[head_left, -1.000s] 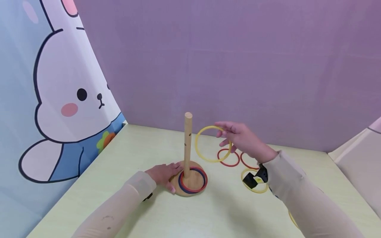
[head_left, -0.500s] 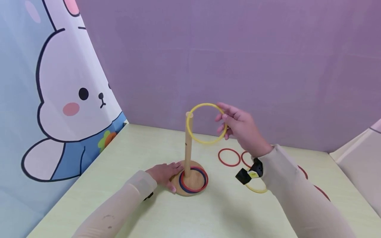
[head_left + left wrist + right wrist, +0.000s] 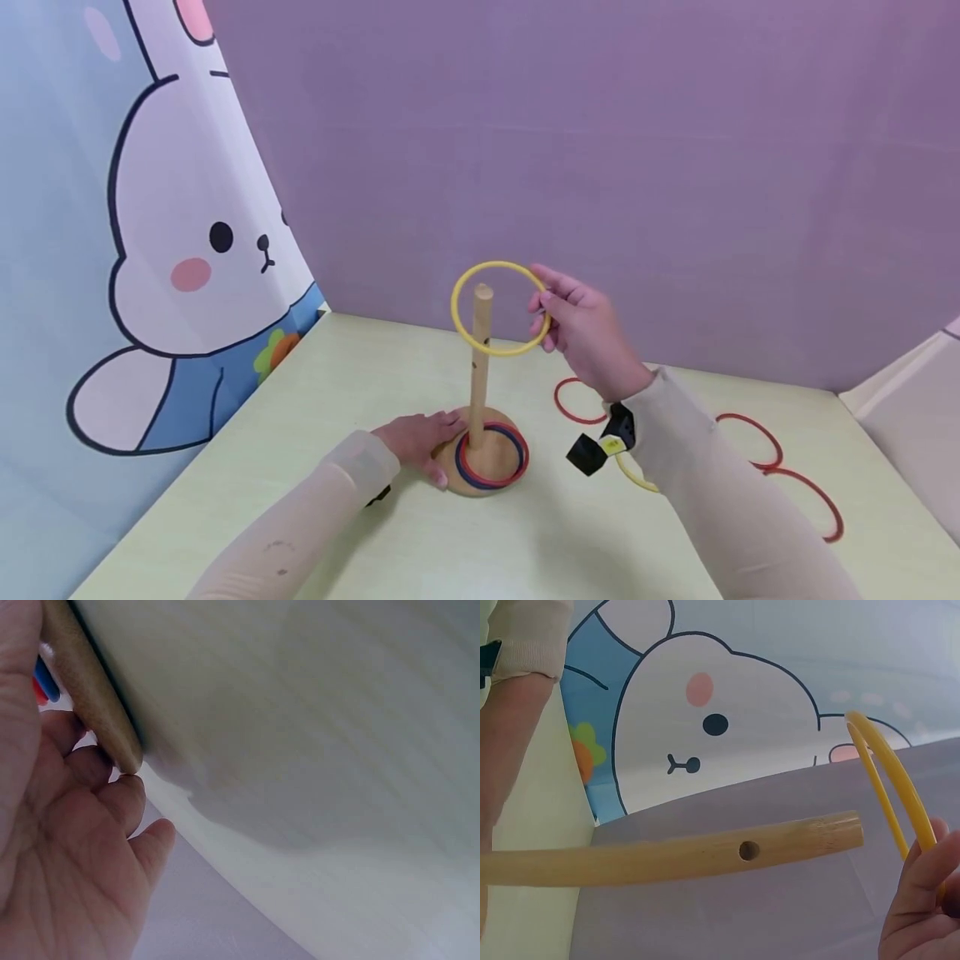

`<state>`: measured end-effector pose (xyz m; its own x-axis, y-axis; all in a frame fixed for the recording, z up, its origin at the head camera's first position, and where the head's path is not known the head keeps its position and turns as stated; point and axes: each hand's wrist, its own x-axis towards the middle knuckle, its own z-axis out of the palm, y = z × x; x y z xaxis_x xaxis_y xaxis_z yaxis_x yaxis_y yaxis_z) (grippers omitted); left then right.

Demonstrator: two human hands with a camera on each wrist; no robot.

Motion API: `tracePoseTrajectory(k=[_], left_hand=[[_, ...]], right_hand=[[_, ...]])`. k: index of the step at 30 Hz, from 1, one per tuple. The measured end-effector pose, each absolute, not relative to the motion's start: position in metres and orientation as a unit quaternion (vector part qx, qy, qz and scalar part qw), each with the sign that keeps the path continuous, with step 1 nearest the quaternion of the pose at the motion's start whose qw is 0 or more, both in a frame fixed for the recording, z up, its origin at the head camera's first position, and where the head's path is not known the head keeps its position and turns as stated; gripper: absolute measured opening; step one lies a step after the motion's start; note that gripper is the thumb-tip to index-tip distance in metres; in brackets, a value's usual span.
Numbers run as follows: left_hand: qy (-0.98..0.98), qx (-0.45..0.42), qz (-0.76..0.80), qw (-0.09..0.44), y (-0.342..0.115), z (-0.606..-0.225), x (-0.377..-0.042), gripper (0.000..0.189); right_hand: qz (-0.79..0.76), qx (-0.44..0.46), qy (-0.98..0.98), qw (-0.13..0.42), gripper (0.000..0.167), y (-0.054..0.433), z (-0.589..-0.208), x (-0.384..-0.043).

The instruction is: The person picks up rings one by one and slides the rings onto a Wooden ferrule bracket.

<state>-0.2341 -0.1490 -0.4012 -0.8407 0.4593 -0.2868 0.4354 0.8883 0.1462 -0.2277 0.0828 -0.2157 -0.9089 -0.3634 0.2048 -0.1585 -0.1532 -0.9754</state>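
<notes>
In the head view my right hand (image 3: pixel 588 333) pinches a yellow ring (image 3: pixel 459 327) by its right side. The ring overlaps the top of an upright wooden pole (image 3: pixel 478 400) in this view. From the right wrist, the ring (image 3: pixel 892 769) shows just above the pole's free end (image 3: pixel 840 831), and the pole is outside it. My left hand (image 3: pixel 416 442) holds the left edge of the round wooden base (image 3: pixel 491 457), its bent fingers (image 3: pixel 120 802) at the rim in the left wrist view. A red ring (image 3: pixel 527 467) and a blue ring (image 3: pixel 459 467) encircle the pole's foot.
On the pale table (image 3: pixel 360 358), several more rings lie to the right: red rings (image 3: pixel 579 419) (image 3: pixel 780 450) (image 3: pixel 840 521) and a yellow ring (image 3: pixel 633 477) partly behind my right forearm. A purple backdrop (image 3: pixel 600 167) stands behind, with a rabbit-print cloth (image 3: pixel 150 208) on the left.
My right hand has carried the yellow ring up and left, from beside the pole to its top, and the ring has tipped flatter. My left hand stays at the base.
</notes>
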Motion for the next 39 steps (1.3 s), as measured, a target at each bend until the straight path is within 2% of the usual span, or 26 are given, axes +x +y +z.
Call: tracePoseTrajectory(k=[17,39], left_hand=[[0.956,0.245,0.042,0.157,-0.149,-0.401,-0.235,0.094],[0.959,0.236,0.015,0.156,-0.145,-0.404,-0.238,0.095]], right_hand=[[-0.763,-0.174,0.615,0.095,0.043,0.073,-0.233,-0.235],[-0.753,-0.142,0.631,0.121,0.043,0.079,-0.281,-0.242]])
